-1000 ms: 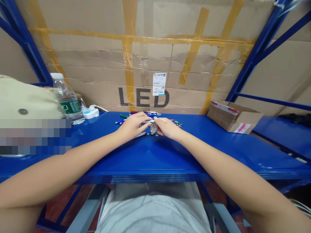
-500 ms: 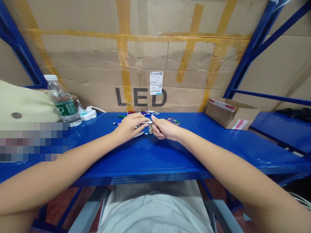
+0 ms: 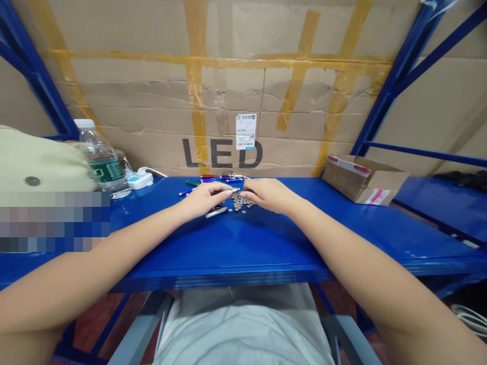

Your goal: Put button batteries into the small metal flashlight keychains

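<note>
My left hand (image 3: 202,200) pinches a slim silver metal tube (image 3: 235,189) between thumb and fingers, its end pointing right. Close to that end is my right hand (image 3: 271,194), fingers curled and pressed together; whatever lies in the fingertips is too small to make out. Beneath and between the hands spreads a pile of small round silvery discs (image 3: 239,202), like button cells. Another silver tube (image 3: 216,213) lies on the blue table just in front of my left hand. Behind the hands lie several slim coloured tubes, among them a green one (image 3: 191,183) and blue ones (image 3: 233,179).
At the left stand a water bottle (image 3: 108,170) and a white power strip (image 3: 140,178), beside pale green cloth (image 3: 41,162) with a button. An open cardboard box (image 3: 346,177) sits at the right. Large taped cardboard (image 3: 152,111) backs the blue table (image 3: 228,248).
My right hand has turned palm-down and drawn slightly away from the tube's end, uncovering more of the disc pile. My left hand still holds the tube, in a tighter pinch.
</note>
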Demonstrator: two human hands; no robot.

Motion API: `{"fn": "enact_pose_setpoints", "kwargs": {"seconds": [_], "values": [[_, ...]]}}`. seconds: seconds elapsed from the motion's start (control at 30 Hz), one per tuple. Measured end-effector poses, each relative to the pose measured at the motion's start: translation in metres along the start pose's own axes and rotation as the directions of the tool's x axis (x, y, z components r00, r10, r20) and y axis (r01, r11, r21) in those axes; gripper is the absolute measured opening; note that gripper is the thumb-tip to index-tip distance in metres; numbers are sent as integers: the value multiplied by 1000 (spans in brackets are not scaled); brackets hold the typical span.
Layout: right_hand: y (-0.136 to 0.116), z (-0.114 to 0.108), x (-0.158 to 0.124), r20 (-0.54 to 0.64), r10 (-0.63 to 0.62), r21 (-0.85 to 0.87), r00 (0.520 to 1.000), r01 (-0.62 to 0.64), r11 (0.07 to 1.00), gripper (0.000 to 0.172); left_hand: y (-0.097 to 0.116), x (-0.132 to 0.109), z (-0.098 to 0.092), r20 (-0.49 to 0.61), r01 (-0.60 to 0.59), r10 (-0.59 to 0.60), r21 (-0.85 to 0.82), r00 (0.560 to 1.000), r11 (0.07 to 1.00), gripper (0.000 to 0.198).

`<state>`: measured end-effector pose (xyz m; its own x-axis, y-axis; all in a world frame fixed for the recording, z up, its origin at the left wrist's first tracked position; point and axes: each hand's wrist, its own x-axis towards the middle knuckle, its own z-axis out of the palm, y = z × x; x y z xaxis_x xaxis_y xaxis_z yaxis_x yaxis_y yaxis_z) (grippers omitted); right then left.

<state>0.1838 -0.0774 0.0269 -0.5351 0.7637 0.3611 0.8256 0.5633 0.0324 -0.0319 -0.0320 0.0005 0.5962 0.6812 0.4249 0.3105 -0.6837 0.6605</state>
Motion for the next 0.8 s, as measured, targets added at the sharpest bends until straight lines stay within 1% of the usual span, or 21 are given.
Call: {"fn": "enact_pose_setpoints", "kwargs": {"seconds": [0.07, 0.13, 0.2, 0.27, 0.33, 0.37, 0.43, 0.47, 0.5, 0.57, 0.6, 0.7, 0.77, 0.8], "values": [[-2, -3, 0, 40, -25, -86, 999, 28, 996, 34, -2, 0, 0, 27, 2, -2, -16, 1000, 1000, 38], [-6, -5, 1, 61, -16, -137, 998, 24, 990, 32, -2, 0, 0, 54, -7, 8, -22, 998, 1000, 38], [-10, -5, 1, 75, -15, -151, 997, 26, 988, 32, -3, 0, 0, 73, -26, 26, -5, 997, 1000, 38], [-11, -4, 0, 86, -31, -130, 996, 42, 991, 33, -3, 0, -1, 87, -81, 77, 46, 993, 996, 37], [-10, 0, -1, 88, -69, -50, 994, 74, 996, 35, -3, 0, -3, 92, -175, 164, 119, 982, 977, 35], [-8, 2, -2, 84, -96, 21, 992, 95, 995, 36, -3, 0, -4, 96, -227, 214, 155, 972, 962, 33], [-5, 9, -3, 72, -132, 228, 989, 112, 967, 37, -4, -1, -4, 105, -315, 299, 212, 948, 925, 30], [-4, 13, -3, 71, -119, 354, 990, 87, 931, 38, -4, -1, -4, 103, -347, 332, 234, 938, 908, 29], [-4, 16, -3, 82, -87, 480, 993, 37, 876, 39, -4, -2, -4, 96, -372, 360, 256, 928, 892, 28], [-4, 22, -2, 140, -1, 694, 990, -98, 713, 42, -4, -4, -3, 64, -408, 410, 313, 910, 857, 27], [-5, 24, -1, 178, 31, 768, 984, -158, 621, 44, -4, -4, -3, 46, -425, 438, 353, 898, 834, 27], [-8, 27, 1, 272, 38, 891, 962, -267, 367, 45, -1, -7, -3, 20, -463, 523, 495, 852, 735, 27], [-11, 27, 2, 329, 3, 923, 944, -322, 211, 45, 1, -9, -3, 16, -461, 563, 594, 826, 659, 27], [-11, 26, 3, 351, -22, 927, 936, -344, 147, 45, 3, -9, -4, 17, -454, 575, 634, 818, 626, 26]]}}
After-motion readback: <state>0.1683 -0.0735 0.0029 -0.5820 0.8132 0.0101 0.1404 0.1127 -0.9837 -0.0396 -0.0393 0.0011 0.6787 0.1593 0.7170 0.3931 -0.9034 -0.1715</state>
